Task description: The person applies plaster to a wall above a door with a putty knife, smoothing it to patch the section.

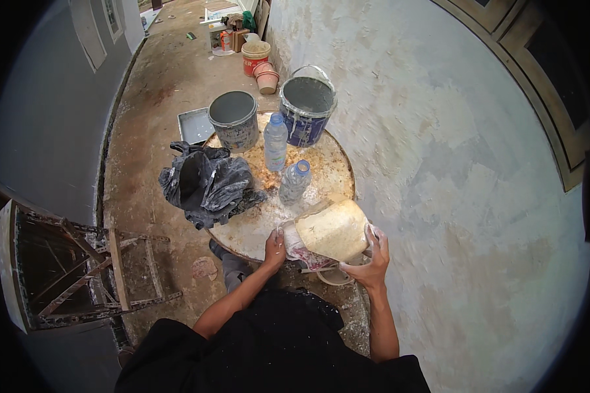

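Between my two hands is a cream-coloured, dusty paper sack (331, 228), tilted at the table's near right edge, with white and red-printed material under its left end. My left hand (275, 247) is closed on the sack's left end; my right hand (372, 261) grips its right end, fingers smeared white. The round, rust-stained table top (236, 236) also holds two clear plastic bottles (275, 149) (294, 187), a crumpled black plastic bag (206, 180), a grey bucket (233, 131) and a navy bucket (305, 128) with a handle.
A scuffed metal frame stand (111, 259) is at my left beside the dark wall (46, 144). A plastered wall (452, 196) runs along my right. A grey tray (193, 128) lies behind the table. Farther along the path are red and pink buckets (255, 59) and piled items.
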{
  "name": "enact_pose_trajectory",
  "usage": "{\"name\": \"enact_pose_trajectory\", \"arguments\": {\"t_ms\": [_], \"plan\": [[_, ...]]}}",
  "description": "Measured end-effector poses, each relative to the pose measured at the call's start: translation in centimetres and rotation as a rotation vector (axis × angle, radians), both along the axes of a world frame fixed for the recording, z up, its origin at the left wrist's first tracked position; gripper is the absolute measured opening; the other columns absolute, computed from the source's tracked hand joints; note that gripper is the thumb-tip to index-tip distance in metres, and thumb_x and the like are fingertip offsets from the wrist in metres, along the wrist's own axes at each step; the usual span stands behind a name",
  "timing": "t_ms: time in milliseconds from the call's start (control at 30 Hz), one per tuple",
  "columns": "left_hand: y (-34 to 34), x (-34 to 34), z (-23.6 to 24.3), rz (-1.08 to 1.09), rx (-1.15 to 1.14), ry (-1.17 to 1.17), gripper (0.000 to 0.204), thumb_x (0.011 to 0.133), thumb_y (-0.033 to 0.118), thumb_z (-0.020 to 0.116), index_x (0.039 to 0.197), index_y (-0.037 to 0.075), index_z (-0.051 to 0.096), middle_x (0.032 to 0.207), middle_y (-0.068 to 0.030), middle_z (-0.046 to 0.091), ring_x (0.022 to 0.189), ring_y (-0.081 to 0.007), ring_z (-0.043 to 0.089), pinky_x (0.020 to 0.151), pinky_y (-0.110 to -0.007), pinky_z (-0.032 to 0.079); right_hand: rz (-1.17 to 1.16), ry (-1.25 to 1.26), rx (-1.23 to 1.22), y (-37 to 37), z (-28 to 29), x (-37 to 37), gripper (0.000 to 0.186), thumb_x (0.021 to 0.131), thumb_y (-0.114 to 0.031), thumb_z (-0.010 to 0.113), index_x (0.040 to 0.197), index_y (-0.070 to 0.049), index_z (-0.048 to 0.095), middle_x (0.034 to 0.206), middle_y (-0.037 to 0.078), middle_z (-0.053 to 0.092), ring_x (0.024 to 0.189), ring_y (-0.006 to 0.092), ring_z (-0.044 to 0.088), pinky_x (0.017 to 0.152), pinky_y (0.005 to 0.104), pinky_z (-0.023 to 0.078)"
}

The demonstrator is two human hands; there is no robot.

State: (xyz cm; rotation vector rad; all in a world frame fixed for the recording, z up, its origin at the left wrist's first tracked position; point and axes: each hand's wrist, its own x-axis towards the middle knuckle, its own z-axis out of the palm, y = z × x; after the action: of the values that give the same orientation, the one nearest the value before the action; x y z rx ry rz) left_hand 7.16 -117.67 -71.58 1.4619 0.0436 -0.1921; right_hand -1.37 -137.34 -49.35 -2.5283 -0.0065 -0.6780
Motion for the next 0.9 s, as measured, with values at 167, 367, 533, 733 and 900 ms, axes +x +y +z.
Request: {"name": "enact_pose_trajectory", "arguments": {"t_ms": [167, 367, 533, 733, 900], "plan": [[0.3, 0.5, -0.4, -0.008, 0.085, -0.036, 0.036, 0.101, 0.025, 0.039, 0.117, -0.005, 0.050, 0.100, -0.0125, 0.061, 0.091, -0.0156, 0.054, 0.082, -0.029, 0.043, 0.006, 0.009, 0.025, 0.5, -0.2, 0.1, 0.092, 0.041, -0.021, 0.085, 0.125, -0.001, 0.054, 0.119, 0.024, 0.051, 0.110, 0.0371, 0.054, 0.091, 0.0427, 0.047], [0.1, 1.4, 1.0, -0.021, 0.061, -0.023, 0.035, 0.101, 0.025, 0.039, 0.115, -0.006, 0.050, 0.096, -0.0121, 0.061, 0.091, -0.0160, 0.052, 0.083, -0.030, 0.043, -0.011, -0.003, 0.011, 0.0, -0.5, 0.5, 0.092, 0.042, -0.022, 0.085, 0.125, 0.000, 0.053, 0.120, 0.023, 0.051, 0.109, 0.0365, 0.055, 0.085, 0.0401, 0.052], [0.0, 1.3, -0.4, -0.008, 0.039, 0.003, 0.036, 0.101, 0.026, 0.040, 0.114, -0.006, 0.051, 0.099, -0.0123, 0.061, 0.091, -0.0163, 0.052, 0.084, -0.029, 0.042, 0.017, -0.025, -0.045, -0.3, -0.1, 1.1, 0.089, 0.043, -0.021, 0.085, 0.125, -0.001, 0.054, 0.121, 0.022, 0.050, 0.108, 0.0351, 0.055, 0.080, 0.0383, 0.056], [-0.2, 1.4, -1.6, 0.017, 0.030, -0.014, 0.039, 0.100, 0.028, 0.041, 0.114, -0.006, 0.051, 0.099, -0.0143, 0.061, 0.091, -0.0171, 0.053, 0.084, -0.029, 0.042, -0.017, -0.025, -0.022, -0.6, -0.7, 1.0, 0.089, 0.044, -0.021, 0.085, 0.125, -0.002, 0.054, 0.122, 0.022, 0.049, 0.108, 0.0340, 0.056, 0.075, 0.0390, 0.057], [0.1, 1.3, -1.8, -0.019, 0.049, 0.019, 0.039, 0.100, 0.028, 0.041, 0.115, -0.006, 0.051, 0.098, -0.0137, 0.061, 0.091, -0.0167, 0.052, 0.083, -0.029, 0.042, -0.057, -0.048, -0.009, -0.3, -0.8, 0.8, 0.088, 0.045, -0.020, 0.085, 0.126, -0.003, 0.054, 0.122, 0.020, 0.050, 0.108, 0.0328, 0.056, 0.072, 0.0373, 0.058]]}}
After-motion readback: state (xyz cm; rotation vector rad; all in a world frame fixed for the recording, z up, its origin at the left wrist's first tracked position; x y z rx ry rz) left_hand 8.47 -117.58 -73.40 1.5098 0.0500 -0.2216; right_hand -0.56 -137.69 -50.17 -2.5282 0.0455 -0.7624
